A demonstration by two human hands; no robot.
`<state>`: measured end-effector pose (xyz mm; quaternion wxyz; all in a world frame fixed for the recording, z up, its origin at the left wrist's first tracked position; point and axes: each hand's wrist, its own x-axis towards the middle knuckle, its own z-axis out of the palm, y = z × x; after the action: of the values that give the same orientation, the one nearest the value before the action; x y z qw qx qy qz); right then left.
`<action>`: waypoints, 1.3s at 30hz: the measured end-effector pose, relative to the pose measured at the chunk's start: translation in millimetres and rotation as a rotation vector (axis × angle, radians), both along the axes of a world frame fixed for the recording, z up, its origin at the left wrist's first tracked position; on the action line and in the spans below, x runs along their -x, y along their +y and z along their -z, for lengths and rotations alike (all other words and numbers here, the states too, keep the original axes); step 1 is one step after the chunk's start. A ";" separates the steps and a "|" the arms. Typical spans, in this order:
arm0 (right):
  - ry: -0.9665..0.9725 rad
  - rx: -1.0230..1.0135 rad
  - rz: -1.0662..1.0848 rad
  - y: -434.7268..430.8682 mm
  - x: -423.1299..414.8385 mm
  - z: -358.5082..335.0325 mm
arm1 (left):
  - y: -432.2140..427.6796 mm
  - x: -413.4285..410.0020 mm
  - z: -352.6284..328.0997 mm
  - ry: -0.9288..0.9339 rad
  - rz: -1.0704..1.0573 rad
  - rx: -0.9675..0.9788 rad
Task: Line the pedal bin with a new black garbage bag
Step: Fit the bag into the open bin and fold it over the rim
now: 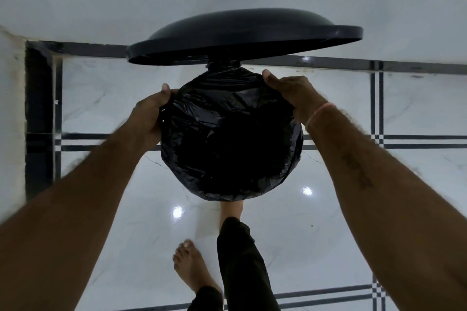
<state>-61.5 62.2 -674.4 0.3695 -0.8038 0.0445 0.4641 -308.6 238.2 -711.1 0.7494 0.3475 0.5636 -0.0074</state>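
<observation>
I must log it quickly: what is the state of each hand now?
Left hand: grips the left edge of the bag.
Right hand: grips the bag's right edge.

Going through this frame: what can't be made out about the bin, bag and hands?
Head view: bin body and pedal, hidden under the black garbage bag over the rim.
Toes of the forward foot, covered by the bin; pedal contact unconfirmed.
Fingers of left hand and right hand, tucked behind the bag's edge.
Bag's depth: interior too dark.
Hinge, behind the raised lid.
</observation>
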 end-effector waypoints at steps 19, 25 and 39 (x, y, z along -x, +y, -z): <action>0.137 -0.021 0.065 -51.1 6.6 10.6 | -17.1 27.1 -5.8 -0.025 0.076 0.015; 0.332 -0.027 0.061 -55.8 0.8 12.3 | -29.0 28.6 -7.2 -0.014 0.012 0.011; 0.198 -0.046 0.083 -61.5 21.3 16.2 | -39.6 38.7 -3.7 0.127 0.038 0.048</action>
<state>-82.8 0.7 -690.6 0.4003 -0.7428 0.1034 0.5266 -347.3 198.6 -707.4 0.7200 0.3391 0.6028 -0.0570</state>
